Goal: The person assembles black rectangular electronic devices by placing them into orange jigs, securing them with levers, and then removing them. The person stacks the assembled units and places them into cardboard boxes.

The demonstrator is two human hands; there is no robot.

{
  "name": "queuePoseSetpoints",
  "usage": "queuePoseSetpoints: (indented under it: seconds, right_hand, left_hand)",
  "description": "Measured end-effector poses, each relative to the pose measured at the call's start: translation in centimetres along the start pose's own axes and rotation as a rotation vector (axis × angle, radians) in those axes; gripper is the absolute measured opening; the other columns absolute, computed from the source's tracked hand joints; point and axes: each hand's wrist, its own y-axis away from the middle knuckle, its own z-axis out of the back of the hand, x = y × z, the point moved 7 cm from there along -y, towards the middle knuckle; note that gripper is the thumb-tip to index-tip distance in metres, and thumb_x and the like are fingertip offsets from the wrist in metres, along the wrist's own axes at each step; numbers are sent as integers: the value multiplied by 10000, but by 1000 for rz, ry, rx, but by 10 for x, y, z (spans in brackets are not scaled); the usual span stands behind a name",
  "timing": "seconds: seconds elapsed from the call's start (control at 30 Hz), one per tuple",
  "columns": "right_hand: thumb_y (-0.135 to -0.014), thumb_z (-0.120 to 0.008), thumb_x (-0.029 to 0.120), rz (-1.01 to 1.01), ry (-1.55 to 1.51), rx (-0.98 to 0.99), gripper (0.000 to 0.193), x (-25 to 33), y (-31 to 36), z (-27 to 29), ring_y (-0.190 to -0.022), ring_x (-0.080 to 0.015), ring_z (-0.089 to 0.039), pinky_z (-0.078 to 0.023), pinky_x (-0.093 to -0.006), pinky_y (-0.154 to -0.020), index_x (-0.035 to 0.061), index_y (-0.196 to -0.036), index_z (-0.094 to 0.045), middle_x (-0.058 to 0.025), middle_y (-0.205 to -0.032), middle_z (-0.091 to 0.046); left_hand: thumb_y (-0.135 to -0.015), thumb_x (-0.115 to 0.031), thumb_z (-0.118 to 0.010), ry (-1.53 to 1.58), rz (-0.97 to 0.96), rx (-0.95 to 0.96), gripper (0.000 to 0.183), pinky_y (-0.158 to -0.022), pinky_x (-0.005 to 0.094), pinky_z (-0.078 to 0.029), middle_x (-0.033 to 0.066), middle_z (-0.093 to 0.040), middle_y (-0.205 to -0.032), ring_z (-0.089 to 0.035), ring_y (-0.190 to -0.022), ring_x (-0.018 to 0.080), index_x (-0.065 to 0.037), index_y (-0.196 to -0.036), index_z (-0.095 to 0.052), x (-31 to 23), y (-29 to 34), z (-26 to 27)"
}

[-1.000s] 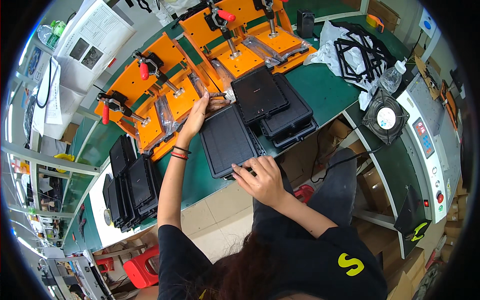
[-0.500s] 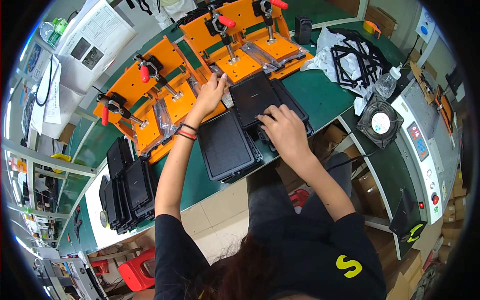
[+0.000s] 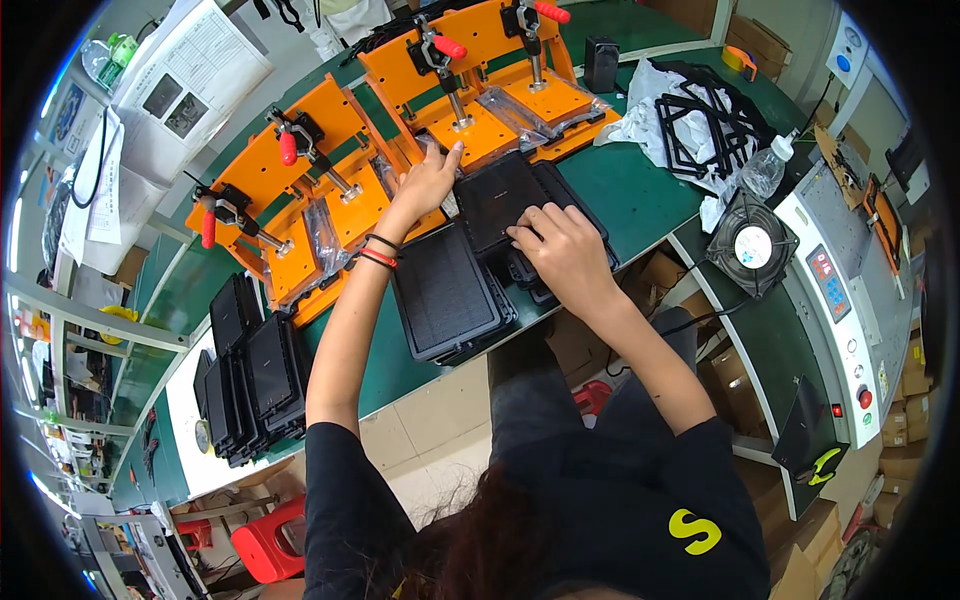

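My left hand (image 3: 428, 187) is at the front edge of an orange clamp fixture (image 3: 465, 135), fingers stretched and apart, with nothing visible in them. My right hand (image 3: 568, 252) is bent over a flat black plastic panel (image 3: 495, 205), its fingertips closed at the panel's near right part. What the thumb grips is partly hidden. The panel lies on top of other black panels (image 3: 575, 200). Left of it, between my forearms, sits another stack of black panels (image 3: 445, 290) with a raised rim.
A second orange fixture (image 3: 300, 265) with red-handled clamps stands left. More stacked black panels (image 3: 275, 370) lie at the bench's left. Black frames on white wrapping (image 3: 700, 125), a clear bottle (image 3: 765, 168) and a fan (image 3: 752, 245) are at right, beside a control panel (image 3: 830, 280).
My left hand's fingers have spread a little at the fixture edge. The right hand has shifted slightly left over the panel. The whole view has moved slightly.
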Motion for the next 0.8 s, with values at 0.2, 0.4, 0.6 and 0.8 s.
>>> queuePoseSetpoints:
  seconds: [0.2,0.4,0.6,0.8]
  right_hand:
    - [-698,-640,72,42,-5,-75,145,12,-1,20,-741,-166,-548,-434,-275,-644,24,-833,-665,-36,-795,-558]
    - [-708,-631,64,-9,-19,-6,160,7,23,36,-750,-172,-552,-441,-279,-659,25,-861,-663,-36,-797,-556]
    - [-708,-653,84,-85,-58,15,161,-7,37,31,-803,-181,-555,-443,-298,-709,46,-864,-663,-31,-812,-560]
    - [-777,-654,169,-119,-226,48,188,-12,31,31,-804,-226,-552,-428,-348,-764,41,-915,-651,-52,-853,-569]
  left_hand:
    - [-917,-605,-207,153,-25,-77,783,-1014,582,-213,298,-487,-1249,-420,-1222,422,61,-1303,-347,23,0,5]
    - [-949,-555,-281,238,-109,-77,623,-886,368,-398,225,-538,-1070,-539,-963,287,33,-1076,-446,-13,19,-10]
    - [-933,-579,-255,263,-155,22,834,-1052,392,-281,374,-348,-1322,-332,-1285,420,168,-1303,-277,-50,37,-15]
    - [-949,-528,-301,404,12,19,735,-1003,420,-358,294,-415,-1305,-436,-1206,387,121,-1293,-318,-18,18,-30]
